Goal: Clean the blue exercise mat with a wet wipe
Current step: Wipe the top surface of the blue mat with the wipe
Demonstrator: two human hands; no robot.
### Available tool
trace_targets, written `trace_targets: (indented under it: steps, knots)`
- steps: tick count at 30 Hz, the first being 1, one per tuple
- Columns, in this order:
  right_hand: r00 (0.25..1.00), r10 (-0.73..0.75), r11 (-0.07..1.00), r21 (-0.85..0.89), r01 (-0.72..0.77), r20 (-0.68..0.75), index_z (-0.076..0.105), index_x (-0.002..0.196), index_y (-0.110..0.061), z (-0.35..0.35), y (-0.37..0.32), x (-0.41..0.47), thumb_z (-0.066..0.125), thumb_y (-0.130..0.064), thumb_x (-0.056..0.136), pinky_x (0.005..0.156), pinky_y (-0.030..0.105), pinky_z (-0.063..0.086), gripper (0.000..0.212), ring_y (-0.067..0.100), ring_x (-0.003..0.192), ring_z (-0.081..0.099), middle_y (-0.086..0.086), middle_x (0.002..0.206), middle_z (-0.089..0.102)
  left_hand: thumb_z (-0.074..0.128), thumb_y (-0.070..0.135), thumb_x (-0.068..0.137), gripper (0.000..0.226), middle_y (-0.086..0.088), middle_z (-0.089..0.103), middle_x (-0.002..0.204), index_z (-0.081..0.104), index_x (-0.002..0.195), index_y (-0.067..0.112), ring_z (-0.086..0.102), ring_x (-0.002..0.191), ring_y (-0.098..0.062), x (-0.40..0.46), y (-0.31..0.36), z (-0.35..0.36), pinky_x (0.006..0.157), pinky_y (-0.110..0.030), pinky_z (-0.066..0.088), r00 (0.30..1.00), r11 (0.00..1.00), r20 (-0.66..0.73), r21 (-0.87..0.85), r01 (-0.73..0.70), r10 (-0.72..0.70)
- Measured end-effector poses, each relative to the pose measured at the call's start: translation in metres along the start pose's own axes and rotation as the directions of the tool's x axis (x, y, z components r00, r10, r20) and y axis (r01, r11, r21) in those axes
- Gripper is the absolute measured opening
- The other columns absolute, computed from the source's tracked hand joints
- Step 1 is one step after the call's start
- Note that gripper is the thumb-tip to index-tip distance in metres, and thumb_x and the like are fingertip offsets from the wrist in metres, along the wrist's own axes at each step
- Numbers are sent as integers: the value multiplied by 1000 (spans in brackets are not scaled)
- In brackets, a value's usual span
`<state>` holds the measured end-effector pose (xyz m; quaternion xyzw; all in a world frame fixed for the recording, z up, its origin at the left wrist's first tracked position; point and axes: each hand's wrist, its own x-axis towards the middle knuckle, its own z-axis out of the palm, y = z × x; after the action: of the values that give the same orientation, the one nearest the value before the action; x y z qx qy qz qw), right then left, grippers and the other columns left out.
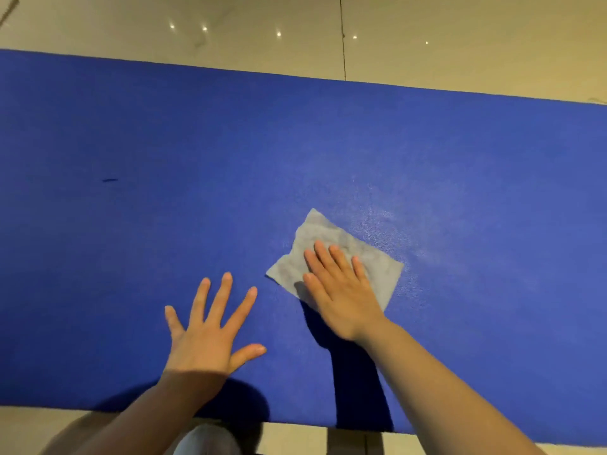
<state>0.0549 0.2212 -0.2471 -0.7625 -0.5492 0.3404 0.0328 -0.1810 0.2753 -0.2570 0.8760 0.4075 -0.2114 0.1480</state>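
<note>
No brand, label or writing can be read on anything in view. The blue exercise mat (164,198) lies flat on a pale tiled floor (230,24) and fills the whole middle band of the frame from the left edge to the right edge, with floor showing above its far edge and below its near edge. The right hand (341,290), lower centre-right of the frame, lies palm down with its fingers straight and close together, pressing flat on the wet wipe (377,264); nothing is curled round or pinched, so the hand is released rather than grasping. The wipe is a grey, roughly rectangular sheet spread flat on the mat, turned at an angle, with one corner pointing toward the upper centre of the frame and its lower part hidden under the hand. Just to the right of the wipe and above it, the mat surface carries a lighter sheen (387,218). The left hand (210,330), lower centre-left, rests palm down directly on the bare mat with fingers and thumb spread wide and straight, holding nothing, just beside the wipe but not touching it. A small dark mark (110,180) sits on the mat at middle left. Bright dots of reflected light (278,34) show on the floor at the top.
</note>
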Motion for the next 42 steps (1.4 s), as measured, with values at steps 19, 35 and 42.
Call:
trace_targets:
  steps: [19,35,42]
  knots:
    - [993,-77,989,-133,65,-84,-7,153,-43,-29,19,62,-10,-66,75,100,38,-38,81,-2,132,-38,-26,143,-35,22,83,82,86,5,-6,164,13,154,36,-12,149,-15,117,15,-58,115,-59,-4,925,954,-308,-264,141,-222]
    - [768,510,849,80,-523,-387,1,157,-32,-151,108,186,16,-51,103,117,55,-10,59,20,150,-14,-3,164,-13,30,57,95,65,-15,40,151,52,140,16,38,138,-31,142,-2,-47,107,-67,21,815,999,-578,-29,33,-44]
    - [968,49,984,-154,-89,-246,-6,155,-31,-104,-31,238,16,-51,103,113,52,-21,60,22,147,-24,-2,162,-20,18,62,96,66,-14,41,150,45,140,22,37,136,-28,142,-1,-52,106,-67,19,848,996,-524,-66,56,-83]
